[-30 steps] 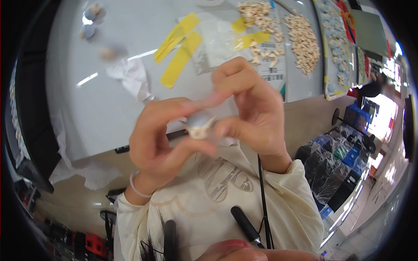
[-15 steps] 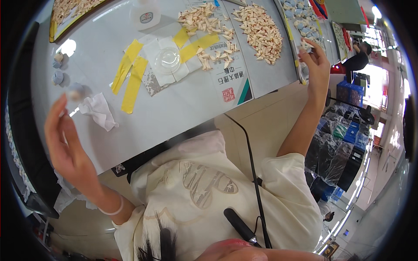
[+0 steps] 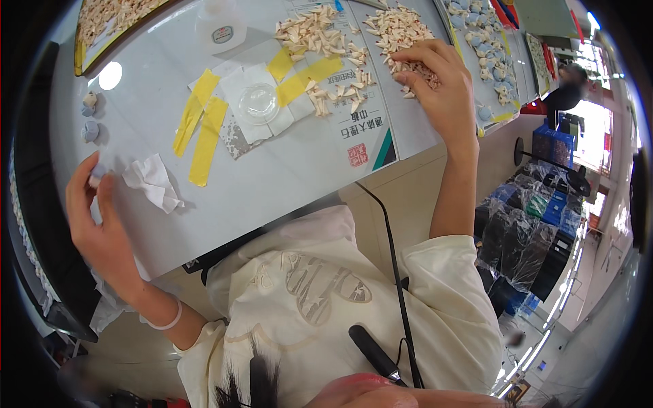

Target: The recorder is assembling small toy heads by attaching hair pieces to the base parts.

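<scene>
My left hand (image 3: 102,228) is at the table's left side, thumb and fingers closed around a small pale blue rounded piece (image 3: 99,175), partly hidden by the fingers. My right hand (image 3: 445,92) reaches over a pile of small cream pointed pieces (image 3: 401,30). Its thumb and forefinger are curved and apart, with pieces showing between them; no held piece can be made out. Another heap of the pointed pieces (image 3: 313,34) lies to the left of that pile. Two small blue-and-cream pieces (image 3: 90,130) stand beyond my left hand.
A crumpled white tissue (image 3: 155,182) lies beside my left hand. Mid-table, a clear round dish (image 3: 259,102) sits on white sheets near yellow tape strips (image 3: 207,146). A translucent bottle (image 3: 221,30) stands behind. Far right, a tray holds several blue-and-cream pieces (image 3: 486,51). A person (image 3: 568,85) is beyond.
My right hand has moved left from the tray at the right to the pile of pointed pieces. My left hand has drawn slightly back toward me, with the pale blue piece now deeper between its fingers.
</scene>
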`<action>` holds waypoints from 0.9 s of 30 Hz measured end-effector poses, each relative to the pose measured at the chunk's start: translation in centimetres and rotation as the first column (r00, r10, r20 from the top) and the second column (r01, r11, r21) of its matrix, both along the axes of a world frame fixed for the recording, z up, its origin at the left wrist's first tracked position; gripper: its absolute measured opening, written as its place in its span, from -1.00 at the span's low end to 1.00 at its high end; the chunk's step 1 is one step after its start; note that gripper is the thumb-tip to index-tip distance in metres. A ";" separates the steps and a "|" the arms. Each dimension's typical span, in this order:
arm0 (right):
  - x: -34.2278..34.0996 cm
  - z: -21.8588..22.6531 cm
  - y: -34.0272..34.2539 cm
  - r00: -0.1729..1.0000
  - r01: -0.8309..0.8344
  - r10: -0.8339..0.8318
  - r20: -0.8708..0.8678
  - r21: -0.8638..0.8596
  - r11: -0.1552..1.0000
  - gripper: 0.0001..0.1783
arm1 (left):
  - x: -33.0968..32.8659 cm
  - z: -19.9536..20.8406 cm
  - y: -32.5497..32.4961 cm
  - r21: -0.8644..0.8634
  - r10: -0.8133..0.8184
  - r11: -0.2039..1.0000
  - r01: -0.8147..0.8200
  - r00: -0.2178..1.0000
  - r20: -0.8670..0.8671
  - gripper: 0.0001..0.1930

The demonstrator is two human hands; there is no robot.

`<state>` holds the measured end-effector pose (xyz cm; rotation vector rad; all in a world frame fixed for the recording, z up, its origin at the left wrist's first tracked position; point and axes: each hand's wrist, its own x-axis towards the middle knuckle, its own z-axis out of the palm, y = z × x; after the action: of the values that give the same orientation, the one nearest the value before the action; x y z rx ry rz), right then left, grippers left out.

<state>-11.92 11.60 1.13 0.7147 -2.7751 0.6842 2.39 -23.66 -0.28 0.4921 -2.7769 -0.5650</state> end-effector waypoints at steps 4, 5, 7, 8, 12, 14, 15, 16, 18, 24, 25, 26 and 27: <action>-0.6 -0.4 0.1 1.000 -0.009 0.009 -0.005 0.024 1.000 -0.82 | 1.7 0.8 1.2 0.541 0.157 0.841 0.008 0.953 -0.258 -0.75; -0.7 -0.4 0.2 1.000 -0.017 0.017 -0.005 0.027 1.000 -0.82 | 2.0 1.0 1.7 0.621 0.174 0.781 0.073 0.929 -0.327 -0.76; -0.8 -0.4 0.4 0.998 -0.039 0.039 -0.048 -0.011 0.999 -0.83 | 2.8 0.2 2.1 0.659 0.153 0.744 0.108 0.933 -0.327 -0.75; -0.7 -0.2 0.5 0.998 -0.041 0.040 -0.046 -0.009 0.999 -0.83 | 3.1 -0.3 2.4 0.723 0.083 0.649 0.236 0.923 -0.376 -0.75; -0.3 0.3 0.8 0.998 0.027 -0.040 -0.043 -0.262 0.965 -0.88 | 3.0 -0.5 5.2 0.816 0.038 0.472 0.333 0.917 -0.396 -0.74; 0.0 0.3 0.8 0.995 0.088 -0.096 -0.010 -0.315 0.945 -0.89 | 2.9 -0.5 6.3 0.861 0.045 0.400 0.315 0.931 -0.362 -0.75; 0.2 0.5 0.8 0.989 0.148 -0.135 0.061 -0.380 0.913 -0.89 | 2.9 -0.5 6.6 0.861 0.045 0.398 0.317 0.930 -0.364 -0.75; 0.5 0.6 0.8 0.977 0.210 -0.166 0.135 -0.438 0.874 -0.89 | 2.8 -0.5 6.9 0.890 0.021 0.321 0.325 0.936 -0.350 -0.76; 1.4 1.1 0.6 0.973 0.205 -0.120 0.197 -0.503 0.840 -0.89 | 2.8 -0.7 7.4 0.924 -0.013 0.183 0.336 0.940 -0.340 -0.78; 3.3 0.6 0.1 0.934 0.211 0.057 0.354 -0.671 0.711 -0.85 | 2.7 -1.4 8.1 0.919 -0.046 0.124 0.375 0.927 -0.372 -0.76; 3.5 0.2 0.2 0.922 0.189 0.126 0.365 -0.713 0.676 -0.80 | 2.7 -1.6 8.2 0.918 -0.047 0.124 0.377 0.926 -0.374 -0.76; 3.6 -0.1 0.1 0.923 0.188 0.126 0.363 -0.714 0.675 -0.80 | 2.7 -1.7 8.3 0.906 -0.043 0.169 0.387 0.922 -0.386 -0.76; 3.8 -0.4 -0.2 0.915 0.198 0.137 0.380 -0.718 0.667 -0.78 | 2.7 -1.8 8.4 0.893 -0.039 0.215 0.397 0.917 -0.398 -0.77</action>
<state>-8.13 11.40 0.70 0.3501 -2.4057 2.0010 5.12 -15.30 -2.09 0.1349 -1.8173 -2.2824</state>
